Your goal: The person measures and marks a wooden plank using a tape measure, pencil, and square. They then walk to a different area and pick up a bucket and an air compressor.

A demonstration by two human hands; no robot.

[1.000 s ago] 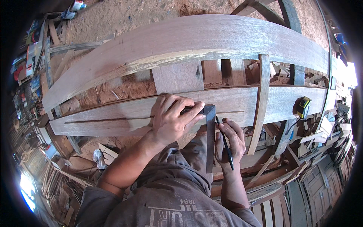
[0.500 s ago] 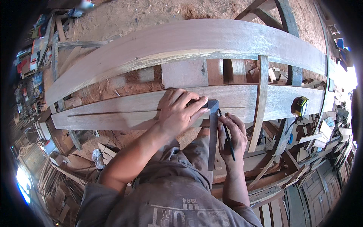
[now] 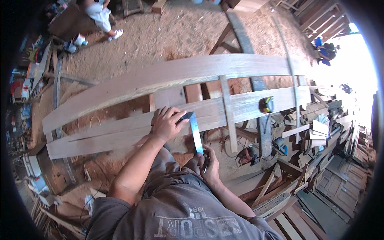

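My left hand (image 3: 168, 124) grips the dark handle of a try square (image 3: 196, 132) on the near long plank (image 3: 212, 113); the square's metal blade points toward me past the plank's edge. My right hand (image 3: 210, 162) is closed around a dark pencil (image 3: 205, 165), low beside the blade's end and below the plank. A curved plank (image 3: 168, 76) lies parallel beyond. A narrow slat (image 3: 229, 116) crosses the near plank at right, with a yellow and black tape measure (image 3: 266, 104) just right of it.
A person (image 3: 100, 16) stands at upper left, and a dark and blue figure (image 3: 326, 52) is by the bright opening. Scrap boards (image 3: 318, 132) pile up at right, near a blue tool (image 3: 280, 147) below the planks. Dirt ground (image 3: 160, 40) surrounds the trestles.
My right hand with the pencil has dropped from the square's corner toward my body. The view has tilted up and shifted, bringing the person at upper left into sight.
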